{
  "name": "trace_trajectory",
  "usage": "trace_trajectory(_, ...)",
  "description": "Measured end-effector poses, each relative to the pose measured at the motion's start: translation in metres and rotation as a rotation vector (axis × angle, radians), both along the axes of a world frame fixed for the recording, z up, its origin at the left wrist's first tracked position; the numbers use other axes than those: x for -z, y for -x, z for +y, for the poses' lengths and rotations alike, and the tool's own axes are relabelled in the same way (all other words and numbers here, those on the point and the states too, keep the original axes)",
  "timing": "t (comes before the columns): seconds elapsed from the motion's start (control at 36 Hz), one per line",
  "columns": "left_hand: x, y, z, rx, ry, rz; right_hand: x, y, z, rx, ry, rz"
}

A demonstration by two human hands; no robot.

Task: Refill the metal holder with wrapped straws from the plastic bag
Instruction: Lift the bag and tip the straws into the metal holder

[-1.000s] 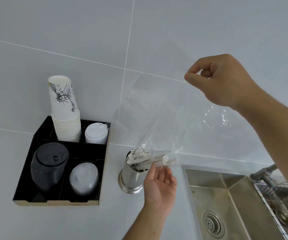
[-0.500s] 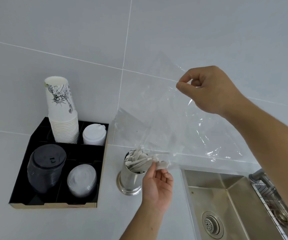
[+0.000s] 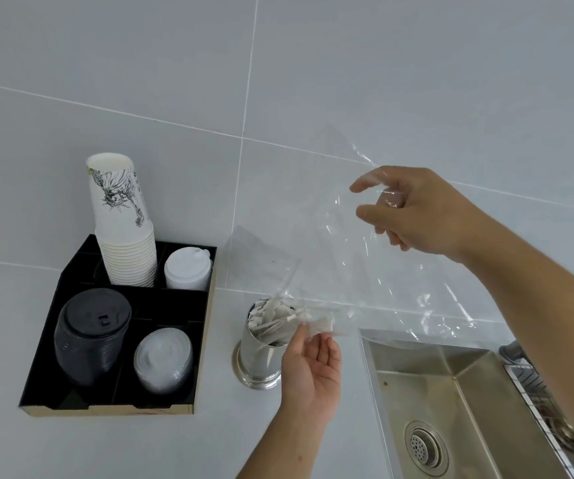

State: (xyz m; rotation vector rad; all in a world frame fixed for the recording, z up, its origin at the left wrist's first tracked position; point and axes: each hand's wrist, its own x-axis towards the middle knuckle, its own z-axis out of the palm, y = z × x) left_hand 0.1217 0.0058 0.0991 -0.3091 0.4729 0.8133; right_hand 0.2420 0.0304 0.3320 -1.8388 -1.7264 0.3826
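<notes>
A shiny metal holder (image 3: 257,357) stands on the white counter, packed with white wrapped straws (image 3: 270,323). Above it a clear plastic bag (image 3: 313,243) hangs tilted, its lower mouth over the holder's top, with a few straw ends lying inside the mouth. My right hand (image 3: 417,212) is up at the right and grips the bag's upper end with curled fingers, the index finger and thumb spread. My left hand (image 3: 313,368) is palm up just right of the holder, fingertips touching the bag's mouth and the straw ends.
A black divided tray (image 3: 161,305) at the left holds a tall stack of paper cups (image 3: 123,229), white lids (image 3: 187,267), black lids (image 3: 92,333) and clear lids (image 3: 163,361). A steel sink (image 3: 451,392) with a wire rack (image 3: 548,392) lies right of the holder. A tiled wall is behind.
My right hand has come down with the bag's upper end, and its index finger and thumb have spread apart. My left hand stays under the bag's mouth by the holder.
</notes>
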Motion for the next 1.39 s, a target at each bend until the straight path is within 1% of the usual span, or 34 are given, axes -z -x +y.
trace_trajectory(0.06,0.001,0.003,-0.005,0.021,-0.007,-0.017,-0.002,-0.002,-0.003,0.003,-0.024,-0.021)
trace_trajectory(0.19,0.004,0.007,-0.012,0.053,-0.016,-0.052,-0.022,-0.003,-0.004,0.022,-0.161,-0.057)
trace_trajectory(0.39,-0.002,0.003,-0.013,0.079,-0.047,-0.067,-0.047,0.005,-0.008,-0.002,-0.218,-0.043)
trace_trajectory(0.53,-0.009,0.0,-0.013,0.096,-0.104,-0.093,-0.053,0.007,-0.015,-0.009,-0.201,-0.033)
trace_trajectory(0.67,-0.01,0.001,-0.014,0.092,-0.101,-0.078,-0.055,0.002,-0.023,0.007,-0.177,0.052)
trace_trajectory(0.81,-0.012,0.0,-0.02,0.092,-0.129,-0.079,-0.058,-0.001,-0.033,-0.008,-0.204,0.096)
trace_trajectory(1.08,-0.019,-0.006,-0.025,0.113,-0.152,-0.068,-0.065,-0.008,-0.047,0.007,-0.272,0.067)
trace_trajectory(1.39,-0.013,-0.005,-0.027,0.139,-0.162,-0.048,-0.071,-0.026,-0.056,0.027,-0.267,0.18)
